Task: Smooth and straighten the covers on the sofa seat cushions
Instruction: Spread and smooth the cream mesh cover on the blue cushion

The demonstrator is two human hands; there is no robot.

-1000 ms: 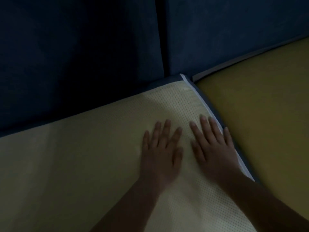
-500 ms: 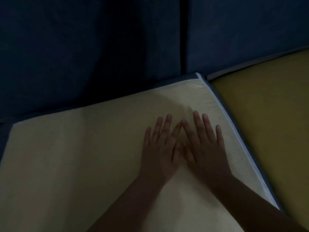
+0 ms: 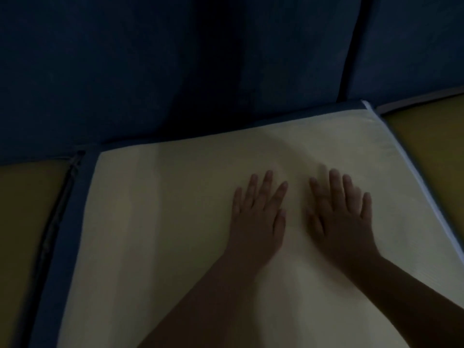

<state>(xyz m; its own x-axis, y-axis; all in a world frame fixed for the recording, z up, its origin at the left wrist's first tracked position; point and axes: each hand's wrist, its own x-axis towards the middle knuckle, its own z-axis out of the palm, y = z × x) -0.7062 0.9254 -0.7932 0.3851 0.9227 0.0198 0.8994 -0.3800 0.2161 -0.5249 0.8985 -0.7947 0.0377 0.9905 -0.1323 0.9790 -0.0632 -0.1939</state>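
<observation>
Pale-yellow cover [image 3: 163, 222] under flat left hand [image 3: 257, 219] and right hand [image 3: 344, 219].

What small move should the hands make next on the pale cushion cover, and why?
Probably slide both flat palms apart, toward the side edges. The left hand and right hand press the pale yellow cover side by side, fingers spread, right of its middle, with a wide stretch lying to their left.
</observation>
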